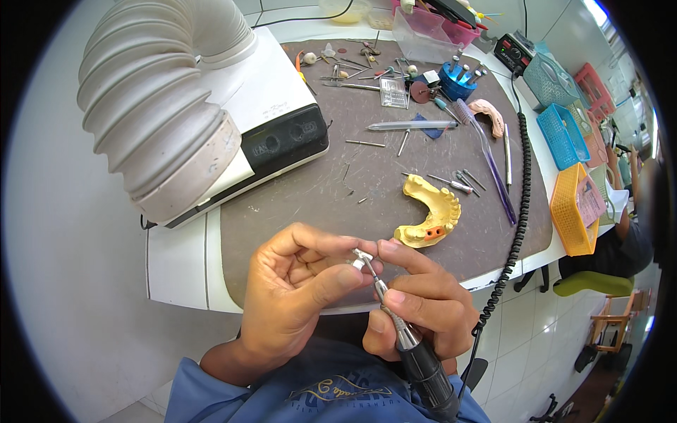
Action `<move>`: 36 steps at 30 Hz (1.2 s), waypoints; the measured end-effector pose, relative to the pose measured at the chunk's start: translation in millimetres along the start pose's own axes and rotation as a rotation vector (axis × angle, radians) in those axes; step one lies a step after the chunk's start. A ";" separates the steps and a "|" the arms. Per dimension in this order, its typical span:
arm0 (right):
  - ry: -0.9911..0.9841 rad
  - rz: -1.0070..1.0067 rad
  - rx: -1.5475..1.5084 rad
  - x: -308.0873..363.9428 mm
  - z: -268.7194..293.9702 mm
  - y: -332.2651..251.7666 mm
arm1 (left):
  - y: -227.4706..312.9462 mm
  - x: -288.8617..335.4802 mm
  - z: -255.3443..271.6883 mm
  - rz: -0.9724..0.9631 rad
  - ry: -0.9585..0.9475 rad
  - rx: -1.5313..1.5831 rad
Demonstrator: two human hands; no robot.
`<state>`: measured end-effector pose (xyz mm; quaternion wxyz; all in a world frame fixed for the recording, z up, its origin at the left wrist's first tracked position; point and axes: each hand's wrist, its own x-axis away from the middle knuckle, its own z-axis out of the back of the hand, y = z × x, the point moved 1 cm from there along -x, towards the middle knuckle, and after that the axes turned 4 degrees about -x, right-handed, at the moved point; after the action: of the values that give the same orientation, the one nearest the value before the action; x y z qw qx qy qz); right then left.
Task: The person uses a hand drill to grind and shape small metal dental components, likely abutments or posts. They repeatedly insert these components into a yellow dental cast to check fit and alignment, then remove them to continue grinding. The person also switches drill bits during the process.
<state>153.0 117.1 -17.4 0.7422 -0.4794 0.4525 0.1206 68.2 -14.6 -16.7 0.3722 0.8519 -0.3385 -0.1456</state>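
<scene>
Between the thumb and fingers of my left hand (300,278) is a small white dental piece (361,258), its exact kind hard to make out. My right hand (430,299) grips a dental handpiece (405,336) with a black body and a metal nose. The tip of its bur is at the white piece, and my two hands' fingertips come together there. Just beyond my right hand, a yellow dental model (431,211) of an arch lies on the grey-brown mat (282,240); an orange-red section with two dark holes shows on it.
A white dust extractor (275,106) with a thick ribbed hose (155,106) stands at left. Burs, a pen (412,125), a purple toothbrush (490,162), a pink arch (488,116) and a blue bur holder (458,77) lie farther back. The coiled cord (520,197) runs down the right; baskets (575,211) line that side.
</scene>
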 end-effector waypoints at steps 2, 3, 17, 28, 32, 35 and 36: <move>0.002 -0.004 0.003 -0.3 -0.4 0.5 | -0.2 0.9 0.8 0.004 0.009 -0.005; 0.004 -0.007 0.006 -0.4 -0.4 0.4 | -0.3 1.2 1.0 0.007 0.013 -0.007; -0.001 -0.007 0.059 0.1 -1.4 -2.7 | 1.2 -0.2 -1.0 0.034 0.023 0.015; -0.021 0.015 0.093 0.8 -2.6 -4.0 | 0.2 0.0 -2.5 0.049 0.029 0.035; -0.034 0.038 0.088 0.5 -1.7 -2.4 | 0.6 0.5 -3.8 0.058 0.026 0.052; -0.026 0.032 0.103 0.8 -2.6 -3.4 | 0.3 0.9 -3.7 0.066 0.035 0.053; -0.022 0.028 0.111 1.0 -2.9 -3.6 | 0.0 1.0 -3.6 0.068 0.039 0.052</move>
<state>154.1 112.5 -16.4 0.7707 -0.4299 0.4570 0.1109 70.7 -13.3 -14.2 0.3609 0.8520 -0.3637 -0.1075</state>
